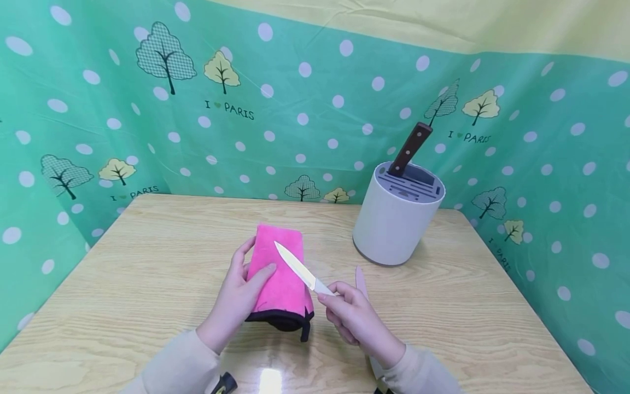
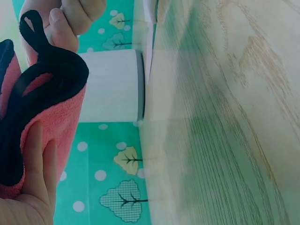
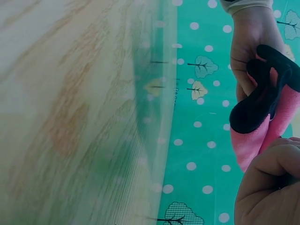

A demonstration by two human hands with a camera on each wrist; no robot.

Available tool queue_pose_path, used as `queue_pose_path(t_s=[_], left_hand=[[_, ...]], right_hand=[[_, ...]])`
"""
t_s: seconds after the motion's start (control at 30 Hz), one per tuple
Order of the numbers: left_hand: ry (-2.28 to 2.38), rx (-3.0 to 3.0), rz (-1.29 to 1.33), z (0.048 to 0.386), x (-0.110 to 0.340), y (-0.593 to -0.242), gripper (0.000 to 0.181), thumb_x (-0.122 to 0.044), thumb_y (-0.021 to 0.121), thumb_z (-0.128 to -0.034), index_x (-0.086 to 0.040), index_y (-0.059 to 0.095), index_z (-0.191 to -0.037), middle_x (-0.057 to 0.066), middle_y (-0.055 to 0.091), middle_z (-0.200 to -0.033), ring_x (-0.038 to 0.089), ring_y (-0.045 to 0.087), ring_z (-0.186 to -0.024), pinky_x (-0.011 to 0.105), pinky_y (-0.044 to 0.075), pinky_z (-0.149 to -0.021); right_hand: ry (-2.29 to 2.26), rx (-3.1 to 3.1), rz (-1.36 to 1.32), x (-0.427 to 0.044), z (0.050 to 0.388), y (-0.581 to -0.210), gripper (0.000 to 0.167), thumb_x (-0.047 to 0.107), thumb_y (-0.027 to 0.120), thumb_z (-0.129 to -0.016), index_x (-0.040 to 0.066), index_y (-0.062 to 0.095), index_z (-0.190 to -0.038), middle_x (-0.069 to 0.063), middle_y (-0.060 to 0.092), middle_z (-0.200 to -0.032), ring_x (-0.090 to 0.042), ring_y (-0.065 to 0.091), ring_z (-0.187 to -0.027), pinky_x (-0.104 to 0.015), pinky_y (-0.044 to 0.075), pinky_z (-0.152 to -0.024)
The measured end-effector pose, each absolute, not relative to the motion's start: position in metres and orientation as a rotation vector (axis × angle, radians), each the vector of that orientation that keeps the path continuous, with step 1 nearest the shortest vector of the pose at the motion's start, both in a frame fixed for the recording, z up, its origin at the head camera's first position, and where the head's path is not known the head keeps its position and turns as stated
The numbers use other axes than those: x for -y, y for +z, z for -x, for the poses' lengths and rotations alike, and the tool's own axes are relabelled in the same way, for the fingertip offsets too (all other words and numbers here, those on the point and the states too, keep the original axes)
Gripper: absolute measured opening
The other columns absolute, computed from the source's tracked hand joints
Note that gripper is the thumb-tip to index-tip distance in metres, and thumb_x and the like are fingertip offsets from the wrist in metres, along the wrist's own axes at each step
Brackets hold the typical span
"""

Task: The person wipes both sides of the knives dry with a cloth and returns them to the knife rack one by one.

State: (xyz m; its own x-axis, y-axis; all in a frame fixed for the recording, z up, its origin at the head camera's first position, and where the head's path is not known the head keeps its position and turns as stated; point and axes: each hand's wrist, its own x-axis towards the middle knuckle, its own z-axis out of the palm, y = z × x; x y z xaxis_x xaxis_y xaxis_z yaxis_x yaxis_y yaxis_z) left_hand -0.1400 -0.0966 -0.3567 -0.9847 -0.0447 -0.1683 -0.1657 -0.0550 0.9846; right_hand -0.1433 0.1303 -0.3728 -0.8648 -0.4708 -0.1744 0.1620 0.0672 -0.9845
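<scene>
1. The left hand [image 1: 238,295] is holding a pink cloth [image 1: 284,291], its thumb pressing on the upper face and its fingers lying along the far side and underneath, so the hand is closed only as far as the folded cloth allows.
2. The cloth is sitting above the table [image 1: 147,273], left of the right hand; its black edging and a small black loop are facing the person.
3. The right hand [image 1: 351,316] is gripping a knife [image 1: 301,269] by its pale handle, with the thumb on the handle and the other fingers curling in.
4. The blade is pointing away and to the left, crossing over the cloth in the head view; whether it is touching the fabric, I cannot tell.
5. A second knife [image 1: 361,280] is lying on the wooden table, its blade showing past the right hand, which is partly covering it.
6. A white knife block [image 1: 396,227] is standing at the back right, and a brown-handled knife [image 1: 410,149] is leaning out of its slotted grey top.
7. A green dotted curtain [image 1: 315,137] with printed trees is hanging behind the table.
</scene>
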Motion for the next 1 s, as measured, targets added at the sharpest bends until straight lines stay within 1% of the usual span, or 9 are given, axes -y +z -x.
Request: queue_pose_path(t_s=[0.23,0.57,0.77,0.83,1.0], left_hand=[[2.211,-2.081,0.227,0.140,0.095,-0.358,0.070,-0.023,0.060,-0.0994,-0.031,0.018,-0.155,0.017,0.062,-0.123,0.022,0.073,-0.085,0.036,0.061,-0.073],[2.226,-2.052,0.186,0.137,0.091,-0.361,0.068,-0.020,0.061,-0.0987,-0.031,0.022,-0.154,0.017,0.064,-0.118,0.024,0.073,-0.082,0.038,0.062,-0.070],[2.213,-2.064,0.158,0.134,0.088,-0.362,0.068,-0.022,0.061,-0.0988,-0.029,0.022,-0.154,0.019,0.063,-0.123,0.025,0.073,-0.086,0.040,0.062,-0.072],[2.204,-2.067,0.154,0.133,0.087,-0.362,0.068,-0.024,0.060,-0.0989,-0.029,0.021,-0.155,0.019,0.061,-0.125,0.025,0.073,-0.087,0.040,0.062,-0.073],[2.196,-2.077,0.140,0.130,0.084,-0.362,0.067,-0.023,0.060,-0.0990,-0.028,0.022,-0.154,0.019,0.062,-0.126,0.026,0.072,-0.087,0.041,0.062,-0.072]], right_hand=[[-1.853,-1.891,0.320,-0.131,0.143,-0.373,0.022,0.022,0.056,-0.099,0.001,0.049,-0.097,0.008,0.041,-0.056,-0.001,0.029,-0.034,-0.018,0.023,-0.032],[-1.849,-1.896,0.306,-0.129,0.144,-0.373,0.024,0.023,0.056,-0.099,0.000,0.049,-0.098,0.007,0.042,-0.056,-0.002,0.029,-0.034,-0.018,0.023,-0.033],[-1.842,-1.902,0.287,-0.129,0.145,-0.373,0.026,0.025,0.056,-0.099,0.000,0.049,-0.098,0.008,0.042,-0.056,-0.002,0.030,-0.034,-0.018,0.023,-0.033],[-1.840,-1.902,0.285,-0.129,0.145,-0.374,0.027,0.025,0.056,-0.099,-0.001,0.049,-0.098,0.008,0.041,-0.056,-0.002,0.030,-0.034,-0.018,0.024,-0.033],[-1.838,-1.905,0.288,-0.128,0.146,-0.374,0.028,0.024,0.056,-0.099,-0.003,0.049,-0.101,0.008,0.041,-0.056,-0.002,0.030,-0.034,-0.018,0.024,-0.034]])
